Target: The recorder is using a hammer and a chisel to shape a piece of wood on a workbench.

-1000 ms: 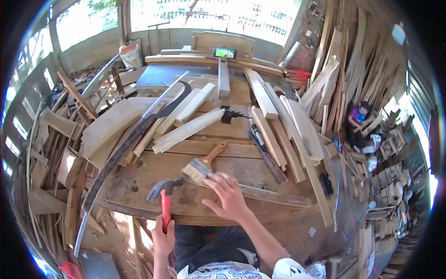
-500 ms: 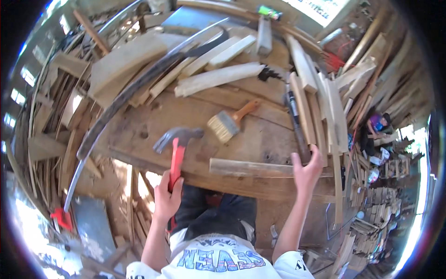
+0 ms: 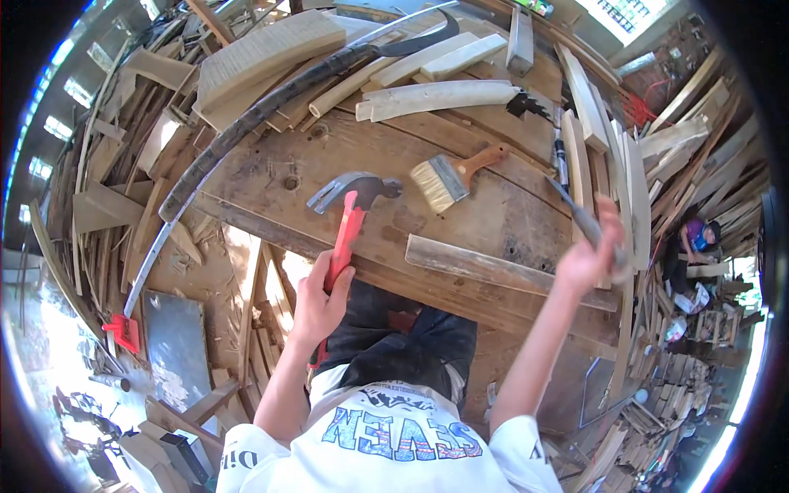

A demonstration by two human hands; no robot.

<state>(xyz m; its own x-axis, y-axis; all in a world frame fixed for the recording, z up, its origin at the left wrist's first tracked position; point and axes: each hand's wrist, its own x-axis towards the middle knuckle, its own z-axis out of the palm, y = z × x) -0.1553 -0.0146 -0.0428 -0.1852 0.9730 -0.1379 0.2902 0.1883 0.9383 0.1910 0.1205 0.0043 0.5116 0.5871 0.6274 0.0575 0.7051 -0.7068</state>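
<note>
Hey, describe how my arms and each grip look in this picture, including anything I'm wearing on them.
Your left grip and right grip are ungloved, the right one blurred. The left forearm and right forearm are bare, with no watch visible. The left sleeve and right sleeve are short and white, with dark printing.

Downward fisheye view from head

A wooden workbench (image 3: 349, 156) stands on a brown, debris-strewn floor (image 3: 207, 287) with sunlit patches (image 3: 296, 269) near its edge; small bright openings (image 3: 57, 128) pierce the grey wall (image 3: 67, 108) at left, and a larger window (image 3: 629, 15) glares at upper right
</note>
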